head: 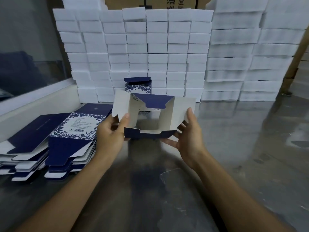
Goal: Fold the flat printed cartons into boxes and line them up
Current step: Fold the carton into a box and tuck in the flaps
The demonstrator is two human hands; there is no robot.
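Left of the opened carton (151, 113), the flat cartons (55, 139) lie stacked within reach. The left hand (110, 133) pinches its left flap, the right hand (187, 136) grips its right side, fingers spread, squaring it. Behind it stands 1 finished box (138, 87), probably starting the row.

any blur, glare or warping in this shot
Head view: the white foam blocks at far right look smeared, the steel table shows streaky glare, and wide-angle warping bows the stacks; the carton between the left hand and right hand stays fairly sharp.
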